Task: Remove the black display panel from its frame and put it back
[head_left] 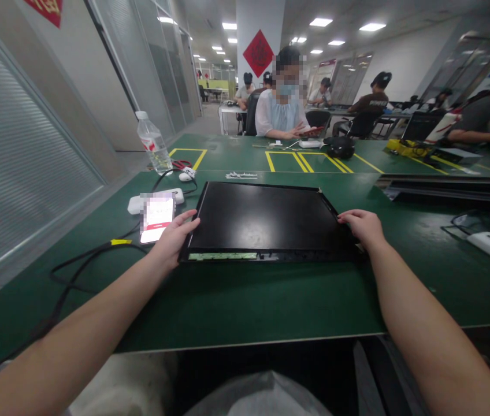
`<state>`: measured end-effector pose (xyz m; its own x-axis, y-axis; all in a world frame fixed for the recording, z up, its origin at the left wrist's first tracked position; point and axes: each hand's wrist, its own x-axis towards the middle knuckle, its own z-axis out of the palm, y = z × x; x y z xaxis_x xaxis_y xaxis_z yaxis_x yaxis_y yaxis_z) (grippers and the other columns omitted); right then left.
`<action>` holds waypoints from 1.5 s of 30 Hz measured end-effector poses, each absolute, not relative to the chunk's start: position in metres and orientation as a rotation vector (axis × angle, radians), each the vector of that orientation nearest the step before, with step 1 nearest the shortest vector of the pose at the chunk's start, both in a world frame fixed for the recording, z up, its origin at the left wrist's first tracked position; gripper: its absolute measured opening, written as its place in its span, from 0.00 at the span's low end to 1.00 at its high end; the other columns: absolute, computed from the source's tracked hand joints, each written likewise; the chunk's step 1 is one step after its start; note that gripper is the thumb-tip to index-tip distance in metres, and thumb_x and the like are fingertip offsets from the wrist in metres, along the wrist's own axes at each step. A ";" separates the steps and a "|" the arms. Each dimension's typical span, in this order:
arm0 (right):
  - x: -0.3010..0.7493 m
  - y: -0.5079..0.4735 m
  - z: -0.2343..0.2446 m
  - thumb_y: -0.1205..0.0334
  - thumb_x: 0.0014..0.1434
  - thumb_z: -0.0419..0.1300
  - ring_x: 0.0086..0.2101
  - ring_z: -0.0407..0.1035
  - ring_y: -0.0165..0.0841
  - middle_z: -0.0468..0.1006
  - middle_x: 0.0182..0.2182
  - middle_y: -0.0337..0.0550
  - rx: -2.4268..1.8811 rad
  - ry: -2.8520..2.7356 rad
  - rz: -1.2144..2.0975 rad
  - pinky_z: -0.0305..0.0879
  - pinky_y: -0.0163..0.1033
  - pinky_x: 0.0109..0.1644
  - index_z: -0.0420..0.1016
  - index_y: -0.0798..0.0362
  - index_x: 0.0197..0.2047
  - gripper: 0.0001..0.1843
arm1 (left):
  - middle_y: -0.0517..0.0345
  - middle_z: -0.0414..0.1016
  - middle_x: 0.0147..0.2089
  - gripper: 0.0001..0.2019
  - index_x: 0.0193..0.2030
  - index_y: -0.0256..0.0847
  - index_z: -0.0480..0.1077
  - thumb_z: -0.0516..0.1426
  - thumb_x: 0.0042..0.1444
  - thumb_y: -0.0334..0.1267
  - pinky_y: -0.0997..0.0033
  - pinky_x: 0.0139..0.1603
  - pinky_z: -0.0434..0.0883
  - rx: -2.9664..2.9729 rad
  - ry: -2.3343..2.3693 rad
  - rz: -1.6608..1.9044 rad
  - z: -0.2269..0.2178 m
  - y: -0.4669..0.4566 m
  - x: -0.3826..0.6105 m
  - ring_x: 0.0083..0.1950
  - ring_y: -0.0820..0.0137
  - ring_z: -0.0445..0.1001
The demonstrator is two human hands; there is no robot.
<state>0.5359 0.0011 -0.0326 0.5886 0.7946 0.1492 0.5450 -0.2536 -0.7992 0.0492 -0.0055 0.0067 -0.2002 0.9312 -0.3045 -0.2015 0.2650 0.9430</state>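
A flat black display panel lies on the green table, with a strip of circuit board showing along its near edge. My left hand rests against the panel's near left corner, fingers curled round the edge. At the near right corner, my right hand grips the panel's edge with bent fingers. Both forearms reach in from the bottom of the view.
A lit phone and a white power bank lie left of the panel, with black cables. A water bottle stands at the back left. Small screws lie behind the panel. Another panel lies right. People sit opposite.
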 end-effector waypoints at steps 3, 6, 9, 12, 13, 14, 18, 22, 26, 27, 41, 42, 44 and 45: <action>0.536 0.002 -0.033 0.55 0.41 0.65 0.34 0.75 0.42 0.86 0.29 0.45 -1.936 -1.078 0.355 0.69 0.44 0.39 0.86 0.47 0.27 0.10 | 0.50 0.91 0.43 0.33 0.78 0.43 0.69 0.64 0.68 0.24 0.71 0.27 0.84 0.706 1.320 1.155 0.009 -0.008 0.051 0.26 0.67 0.85; 0.536 0.002 -0.034 0.54 0.41 0.65 0.36 0.76 0.44 0.86 0.29 0.45 -1.933 -1.089 0.354 0.69 0.44 0.39 0.86 0.46 0.27 0.11 | 0.49 0.91 0.44 0.40 0.81 0.43 0.66 0.68 0.63 0.22 0.68 0.31 0.86 0.690 1.304 1.126 0.011 -0.010 0.052 0.26 0.65 0.87; 0.536 0.003 -0.034 0.54 0.41 0.65 0.37 0.77 0.44 0.87 0.30 0.45 -1.937 -1.091 0.352 0.70 0.45 0.41 0.86 0.46 0.27 0.10 | 0.50 0.91 0.44 0.41 0.80 0.43 0.67 0.69 0.61 0.20 0.67 0.32 0.88 0.696 1.291 1.119 0.012 -0.011 0.051 0.27 0.65 0.87; 0.536 0.002 -0.033 0.55 0.42 0.65 0.37 0.77 0.43 0.86 0.30 0.44 -1.945 -1.090 0.357 0.70 0.45 0.42 0.86 0.46 0.28 0.10 | 0.49 0.92 0.45 0.39 0.77 0.41 0.70 0.69 0.59 0.19 0.66 0.32 0.88 0.717 1.280 1.102 0.012 -0.011 0.050 0.28 0.63 0.88; 0.535 0.002 -0.033 0.56 0.42 0.65 0.36 0.77 0.43 0.86 0.30 0.44 -1.947 -1.090 0.359 0.70 0.45 0.42 0.86 0.47 0.28 0.10 | 0.48 0.92 0.47 0.38 0.75 0.41 0.72 0.69 0.58 0.18 0.66 0.33 0.89 0.723 1.279 1.103 0.011 -0.011 0.050 0.30 0.62 0.89; 0.535 0.002 -0.033 0.56 0.41 0.65 0.36 0.76 0.43 0.86 0.30 0.44 -1.948 -1.091 0.360 0.70 0.45 0.42 0.86 0.47 0.28 0.10 | 0.48 0.92 0.49 0.37 0.73 0.41 0.74 0.69 0.57 0.18 0.66 0.34 0.89 0.731 1.280 1.109 0.010 -0.011 0.049 0.33 0.62 0.91; 0.535 0.002 -0.033 0.57 0.41 0.65 0.36 0.76 0.43 0.85 0.29 0.43 -1.938 -1.101 0.358 0.70 0.44 0.41 0.86 0.47 0.28 0.10 | 0.47 0.92 0.53 0.38 0.71 0.42 0.77 0.71 0.53 0.17 0.66 0.38 0.89 0.781 1.273 1.119 0.008 -0.009 0.046 0.36 0.61 0.92; 0.537 0.003 -0.035 0.56 0.41 0.66 0.33 0.74 0.42 0.81 0.24 0.43 -1.931 -1.105 0.364 0.70 0.44 0.38 0.87 0.47 0.29 0.10 | 0.45 0.92 0.52 0.43 0.76 0.41 0.72 0.72 0.53 0.19 0.65 0.39 0.89 0.828 1.248 1.107 0.007 -0.009 0.043 0.38 0.58 0.92; 0.537 0.002 -0.035 0.53 0.43 0.68 0.31 0.73 0.41 0.79 0.23 0.43 -1.929 -1.107 0.363 0.69 0.44 0.37 0.87 0.48 0.30 0.11 | 0.42 0.92 0.54 0.45 0.79 0.38 0.69 0.71 0.54 0.20 0.67 0.47 0.89 0.851 1.217 1.156 0.006 -0.009 0.042 0.49 0.56 0.93; 0.537 0.002 -0.035 0.53 0.43 0.68 0.31 0.73 0.41 0.80 0.23 0.43 -1.932 -1.106 0.364 0.69 0.44 0.37 0.87 0.48 0.29 0.11 | 0.42 0.91 0.57 0.44 0.79 0.38 0.70 0.70 0.54 0.19 0.68 0.49 0.88 0.857 1.211 1.167 0.006 -0.009 0.042 0.52 0.56 0.92; 0.534 0.000 -0.030 0.56 0.42 0.66 0.32 0.74 0.42 0.80 0.23 0.42 -1.954 -1.090 0.383 0.70 0.45 0.39 0.88 0.47 0.30 0.11 | 0.47 0.88 0.64 0.31 0.65 0.42 0.82 0.71 0.53 0.23 0.62 0.59 0.87 0.953 1.153 1.163 0.006 -0.011 0.042 0.63 0.52 0.88; 0.534 0.000 -0.031 0.56 0.42 0.66 0.32 0.74 0.42 0.81 0.24 0.42 -1.953 -1.091 0.381 0.70 0.45 0.39 0.88 0.47 0.29 0.11 | 0.47 0.88 0.65 0.32 0.65 0.42 0.82 0.72 0.52 0.24 0.61 0.60 0.87 0.964 1.145 1.163 0.004 -0.010 0.041 0.64 0.52 0.88; 0.534 0.001 -0.031 0.56 0.41 0.66 0.34 0.75 0.43 0.83 0.26 0.43 -1.949 -1.093 0.376 0.70 0.46 0.41 0.87 0.47 0.28 0.11 | 0.47 0.88 0.65 0.32 0.64 0.42 0.83 0.74 0.50 0.25 0.59 0.62 0.86 0.984 1.131 1.166 0.002 -0.009 0.039 0.65 0.50 0.86; 0.534 0.002 -0.031 0.56 0.40 0.65 0.35 0.76 0.44 0.84 0.27 0.43 -1.945 -1.095 0.374 0.70 0.46 0.42 0.87 0.46 0.28 0.10 | 0.46 0.88 0.65 0.33 0.64 0.42 0.83 0.75 0.49 0.26 0.58 0.63 0.85 0.992 1.124 1.168 0.001 -0.009 0.039 0.66 0.49 0.86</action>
